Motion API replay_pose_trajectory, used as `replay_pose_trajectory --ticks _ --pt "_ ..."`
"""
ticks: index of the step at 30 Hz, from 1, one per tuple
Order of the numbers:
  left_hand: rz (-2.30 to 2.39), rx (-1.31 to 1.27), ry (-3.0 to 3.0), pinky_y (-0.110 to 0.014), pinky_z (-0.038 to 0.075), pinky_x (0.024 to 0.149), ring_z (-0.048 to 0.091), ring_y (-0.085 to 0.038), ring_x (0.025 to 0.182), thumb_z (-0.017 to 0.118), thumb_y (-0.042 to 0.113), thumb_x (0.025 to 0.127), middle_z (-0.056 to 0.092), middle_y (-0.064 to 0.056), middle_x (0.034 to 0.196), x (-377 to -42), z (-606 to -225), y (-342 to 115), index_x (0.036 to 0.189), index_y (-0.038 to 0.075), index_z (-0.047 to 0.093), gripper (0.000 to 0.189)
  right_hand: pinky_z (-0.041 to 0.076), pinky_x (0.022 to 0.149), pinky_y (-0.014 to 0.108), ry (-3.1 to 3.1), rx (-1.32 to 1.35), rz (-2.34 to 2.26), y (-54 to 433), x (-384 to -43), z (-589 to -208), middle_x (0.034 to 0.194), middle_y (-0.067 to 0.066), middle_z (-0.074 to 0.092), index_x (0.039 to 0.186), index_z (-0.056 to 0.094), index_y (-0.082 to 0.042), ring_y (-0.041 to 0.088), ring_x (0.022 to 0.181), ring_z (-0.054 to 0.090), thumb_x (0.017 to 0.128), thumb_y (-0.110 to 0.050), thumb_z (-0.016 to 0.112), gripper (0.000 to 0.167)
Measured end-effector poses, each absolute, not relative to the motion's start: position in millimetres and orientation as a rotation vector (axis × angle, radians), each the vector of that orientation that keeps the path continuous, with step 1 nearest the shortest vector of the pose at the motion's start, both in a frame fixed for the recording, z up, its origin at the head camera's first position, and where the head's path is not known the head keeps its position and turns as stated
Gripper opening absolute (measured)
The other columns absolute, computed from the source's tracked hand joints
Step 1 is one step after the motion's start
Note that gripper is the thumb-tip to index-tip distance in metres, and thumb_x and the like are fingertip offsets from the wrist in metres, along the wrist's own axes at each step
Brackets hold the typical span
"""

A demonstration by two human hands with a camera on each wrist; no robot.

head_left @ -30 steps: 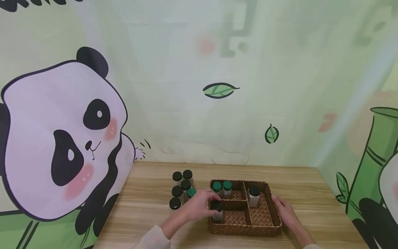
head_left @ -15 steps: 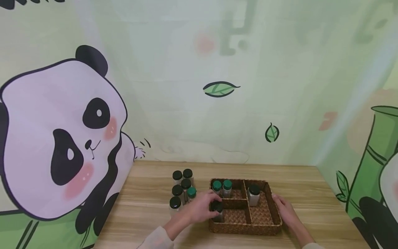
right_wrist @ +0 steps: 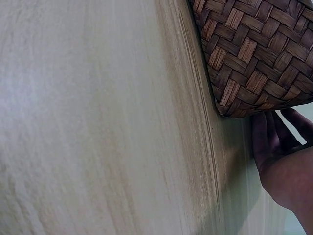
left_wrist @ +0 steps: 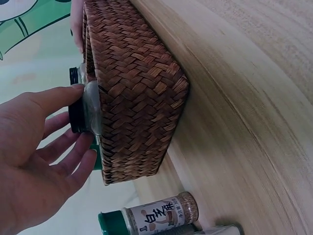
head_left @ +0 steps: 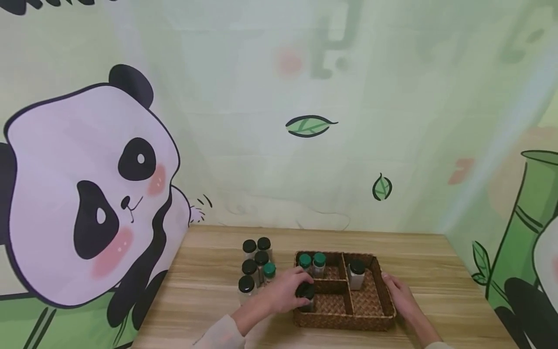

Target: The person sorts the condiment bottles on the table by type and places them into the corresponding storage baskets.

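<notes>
Near the front left of a divided wicker basket (head_left: 344,324), my left hand (head_left: 285,291) pinches the black cap of a clear spice jar (left_wrist: 93,110) between thumb and fingers. The jar stands upright inside the front-left compartment, its lower part hidden by the basket wall. My right hand (head_left: 402,296) rests against the basket's right side with fairly straight fingers, partly hidden by the corner in the right wrist view. Two green-capped jars, one of them a green-capped jar (head_left: 319,261), stand in the back-left compartment. A larger black-capped jar (head_left: 356,275) stands in the right compartment.
Left of the basket, several black-capped jars, such as one black-capped jar (head_left: 246,285), stand grouped on the wooden table (head_left: 209,271). Among them is a labelled green-capped jar (left_wrist: 156,215). A panda-printed backdrop (head_left: 244,145) rises behind the table.
The left hand, still on the black-capped jar, has shifted very slightly to the right, and the jar sits a little lower in the compartment. The right hand stays at the basket's side.
</notes>
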State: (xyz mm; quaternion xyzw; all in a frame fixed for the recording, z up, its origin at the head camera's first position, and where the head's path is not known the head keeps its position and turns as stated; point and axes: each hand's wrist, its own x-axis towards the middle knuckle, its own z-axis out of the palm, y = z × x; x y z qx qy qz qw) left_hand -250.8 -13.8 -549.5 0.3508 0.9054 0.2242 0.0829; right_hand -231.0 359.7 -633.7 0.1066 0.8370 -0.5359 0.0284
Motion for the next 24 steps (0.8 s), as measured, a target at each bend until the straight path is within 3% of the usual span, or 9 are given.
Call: replay_pose_trajectory --ticks 6,15,24 --pt "0.746 1.024 2.668 -0.029 0.056 0.092 0.064 -0.015 0.117 0.084 0.035 0.094 0.063 0.002 0.127 -252.6 -546.8 -20.6 0.134 0.015 0.068 0.047 0.028 0.123 0.061 2.585 0.332 -1.667 359.0 -230.9 -634.9 0.159 0.035 0.038 0.157 0.036 0.013 0.052 0.149 0.034 0.113 -0.057 0.035 0.083" --pt "0.779 1.009 2.759 -0.037 0.057 0.096 0.064 -0.019 0.119 0.084 0.036 0.094 0.064 -0.002 0.131 -261.5 -528.5 -58.8 0.136 0.013 0.068 0.05 0.026 0.123 0.061 2.561 0.329 -1.666 358.9 -228.4 -633.4 0.161 0.035 0.036 0.158 0.034 0.013 0.052 0.151 0.031 0.114 -0.056 0.035 0.082" --pt "0.897 1.045 2.796 -0.046 0.059 0.09 0.068 -0.033 0.108 0.087 0.015 0.091 0.065 -0.014 0.115 -269.6 -515.9 -113.2 0.125 -0.001 0.07 0.04 0.03 0.122 0.059 2.576 0.32 -1.683 359.5 -229.5 -633.1 0.157 0.034 0.043 0.156 0.038 0.013 0.05 0.148 0.038 0.115 -0.051 0.036 0.077"
